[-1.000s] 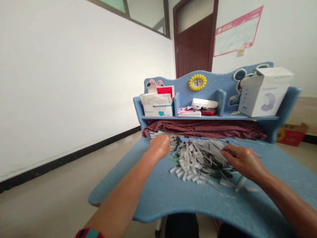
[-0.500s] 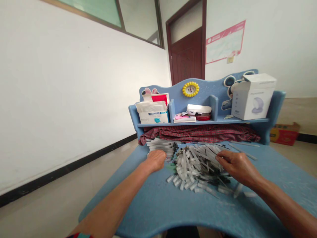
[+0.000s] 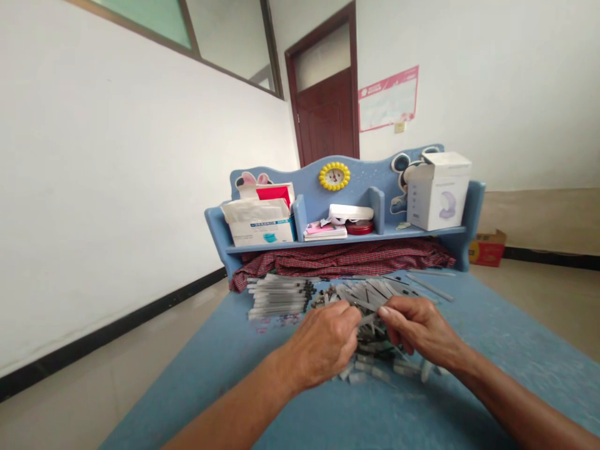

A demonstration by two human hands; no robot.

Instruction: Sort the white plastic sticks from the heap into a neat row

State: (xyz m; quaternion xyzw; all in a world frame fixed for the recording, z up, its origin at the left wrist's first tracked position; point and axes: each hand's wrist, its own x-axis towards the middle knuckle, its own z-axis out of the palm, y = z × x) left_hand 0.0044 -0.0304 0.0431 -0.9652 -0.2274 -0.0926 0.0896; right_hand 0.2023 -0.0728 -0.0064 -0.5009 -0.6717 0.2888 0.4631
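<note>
While both hands (image 3: 370, 334) pinch tubes (image 3: 375, 294), stacked pens (image 3: 279, 297) lie beside.

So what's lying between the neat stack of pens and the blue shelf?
In the head view, a red checked cloth lies between the stacked pens and the shelf.

Table (image 3: 492, 350): blue, matt, faintly speckled, looks like painted board or plastic; the shelf (image 3: 328, 240) at its back has the same finish. Loose pile of tubes (image 3: 375, 294): translucent whitish plastic, smooth, slight sheen. Stacked row of tubes (image 3: 276, 297): same plastic, dark tips. Cloth (image 3: 347, 257) under the shelf: red checked woven fabric, matt, rumpled. White box (image 3: 438, 190): smooth cardboard, light gloss. Tissue box (image 3: 255, 222): paper card, matt. Door (image 3: 328, 115): dark brown wood, semi-gloss.
</note>
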